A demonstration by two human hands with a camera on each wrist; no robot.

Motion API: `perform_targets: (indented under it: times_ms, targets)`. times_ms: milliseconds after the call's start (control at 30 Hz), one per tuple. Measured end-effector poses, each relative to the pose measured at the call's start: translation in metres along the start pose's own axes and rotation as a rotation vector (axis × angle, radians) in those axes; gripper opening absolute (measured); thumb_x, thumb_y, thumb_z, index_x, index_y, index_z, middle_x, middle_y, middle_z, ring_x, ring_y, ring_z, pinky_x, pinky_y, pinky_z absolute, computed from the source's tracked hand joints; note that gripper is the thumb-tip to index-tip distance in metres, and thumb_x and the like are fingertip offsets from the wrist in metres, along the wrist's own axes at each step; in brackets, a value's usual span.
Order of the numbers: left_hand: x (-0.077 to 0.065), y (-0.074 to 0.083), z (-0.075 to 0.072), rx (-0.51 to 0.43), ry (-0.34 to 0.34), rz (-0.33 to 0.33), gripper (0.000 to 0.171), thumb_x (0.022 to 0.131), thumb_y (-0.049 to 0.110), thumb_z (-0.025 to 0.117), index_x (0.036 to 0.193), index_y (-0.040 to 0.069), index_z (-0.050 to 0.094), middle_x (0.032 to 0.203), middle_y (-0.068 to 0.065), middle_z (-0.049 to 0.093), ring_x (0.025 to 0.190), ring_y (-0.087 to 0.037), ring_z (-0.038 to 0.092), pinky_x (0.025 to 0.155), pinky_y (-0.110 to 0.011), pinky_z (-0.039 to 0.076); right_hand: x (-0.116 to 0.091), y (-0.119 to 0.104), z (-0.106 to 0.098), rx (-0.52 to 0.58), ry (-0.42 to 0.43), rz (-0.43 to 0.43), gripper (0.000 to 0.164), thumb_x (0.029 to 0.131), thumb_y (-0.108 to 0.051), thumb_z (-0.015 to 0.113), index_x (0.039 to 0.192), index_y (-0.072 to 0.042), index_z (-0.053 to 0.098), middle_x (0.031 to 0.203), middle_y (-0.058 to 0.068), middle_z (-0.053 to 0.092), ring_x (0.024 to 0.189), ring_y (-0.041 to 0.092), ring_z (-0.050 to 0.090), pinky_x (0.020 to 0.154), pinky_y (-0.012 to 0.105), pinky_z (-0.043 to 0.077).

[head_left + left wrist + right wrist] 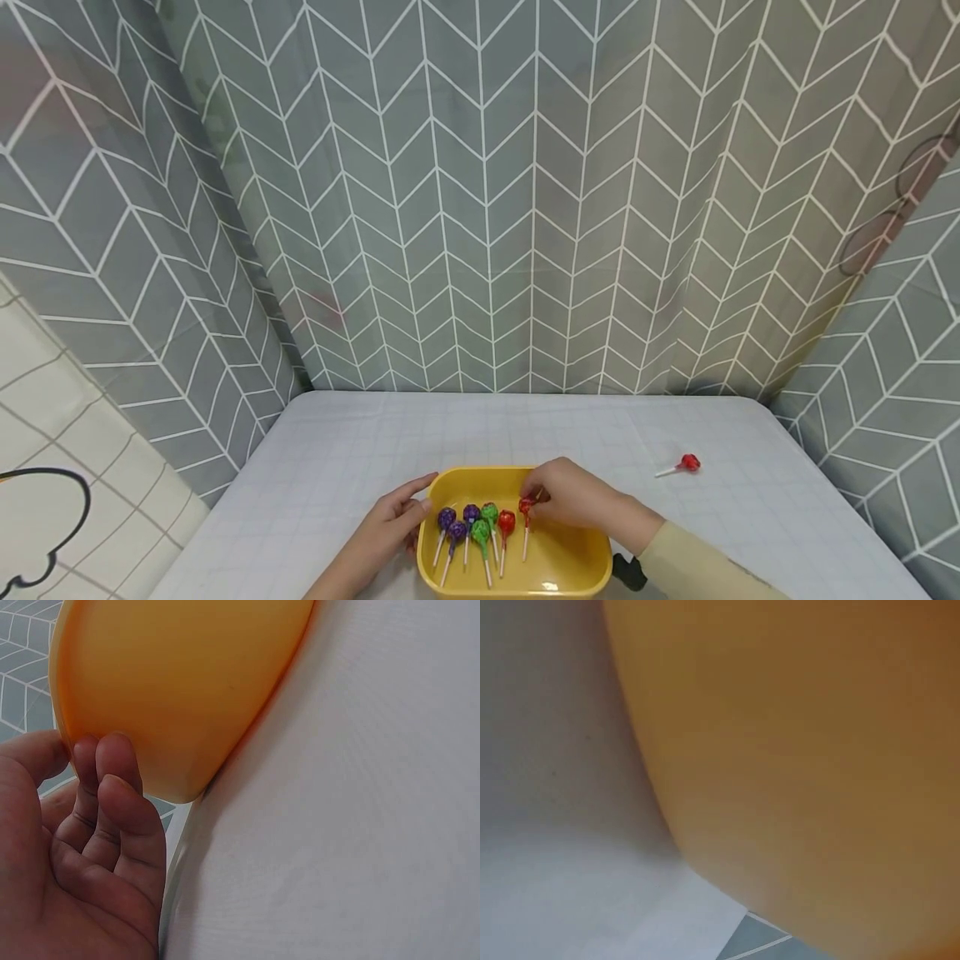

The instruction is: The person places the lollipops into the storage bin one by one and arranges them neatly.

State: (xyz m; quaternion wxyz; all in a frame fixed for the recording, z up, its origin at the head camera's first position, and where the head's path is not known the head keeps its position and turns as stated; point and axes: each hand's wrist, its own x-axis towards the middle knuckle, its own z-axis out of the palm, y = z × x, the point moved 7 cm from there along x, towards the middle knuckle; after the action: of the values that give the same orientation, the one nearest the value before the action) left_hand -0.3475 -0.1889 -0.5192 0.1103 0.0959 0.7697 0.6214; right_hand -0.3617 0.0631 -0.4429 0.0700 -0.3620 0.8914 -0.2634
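Note:
A yellow plastic tray [555, 575] stands on the table near its front. Inside it, purple lollipops [447, 518], green lollipops [481, 532] and a red lollipop [506, 523] lie side by side, sticks toward the front. My right hand [573, 497] reaches over the tray and pinches another red lollipop [526, 506] by its head, right of the others. At the tray's left end, my left hand [386, 529] grips the rim, its curled fingers [118, 761] against the outer wall. The right wrist view has only the tray's outer side [795, 765]; the right hand is hidden there.
One more red lollipop [690, 462] lies on the white tablecloth [337, 433] to the right, beyond the tray. A small black object [628, 572] is by the right wrist. Grey patterned curtains [510, 250] hang behind and beside the table.

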Motion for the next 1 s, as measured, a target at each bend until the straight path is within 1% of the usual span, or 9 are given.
perform_targets:
  times_ms: [300,533,800,900,1000]
  targets:
    - [0.001,0.0,0.001,-0.006,-0.014,0.01,0.062,0.098,0.043,0.059,0.149,0.01,0.044,0.082,-0.012,0.064,0.061,-0.018,0.056,0.055,-0.028,0.051,0.006,0.0,0.009,-0.073,-0.012,-0.005,0.007,0.085,-0.009,0.078,0.091,-0.011,0.077,0.084,-0.01,0.068,0.073,0.0,0.057,0.07,0.022,0.052]
    - [0.001,0.0,0.0,-0.009,-0.009,0.001,0.064,0.098,0.045,0.06,0.149,0.011,0.044,0.082,-0.011,0.064,0.062,-0.018,0.056,0.055,-0.028,0.051,0.008,-0.002,0.013,-0.127,0.016,-0.042,0.008,0.085,-0.011,0.079,0.092,-0.011,0.077,0.084,-0.01,0.069,0.074,-0.002,0.058,0.07,0.021,0.052]
    - [0.001,0.0,0.0,-0.008,-0.01,0.008,0.063,0.098,0.043,0.059,0.149,0.01,0.044,0.083,-0.012,0.065,0.062,-0.019,0.056,0.055,-0.029,0.052,0.01,-0.002,0.015,-0.139,0.032,-0.077,0.009,0.083,-0.011,0.08,0.089,-0.014,0.075,0.083,-0.013,0.067,0.073,-0.002,0.056,0.069,0.02,0.051]
    - [0.001,0.0,0.0,-0.006,-0.012,0.013,0.062,0.098,0.042,0.059,0.149,0.01,0.044,0.083,-0.012,0.065,0.062,-0.018,0.056,0.055,-0.029,0.052,0.01,-0.001,0.015,-0.135,0.032,-0.071,0.011,0.083,-0.011,0.081,0.091,-0.015,0.074,0.084,-0.013,0.066,0.074,-0.001,0.057,0.07,0.021,0.051]
    - [0.001,0.0,0.0,-0.008,-0.016,0.015,0.061,0.099,0.041,0.059,0.149,0.009,0.044,0.083,-0.012,0.065,0.062,-0.018,0.056,0.055,-0.028,0.052,0.009,0.0,0.015,-0.118,0.027,-0.045,0.013,0.083,-0.012,0.081,0.094,-0.013,0.074,0.087,-0.012,0.068,0.077,0.0,0.059,0.071,0.021,0.052]
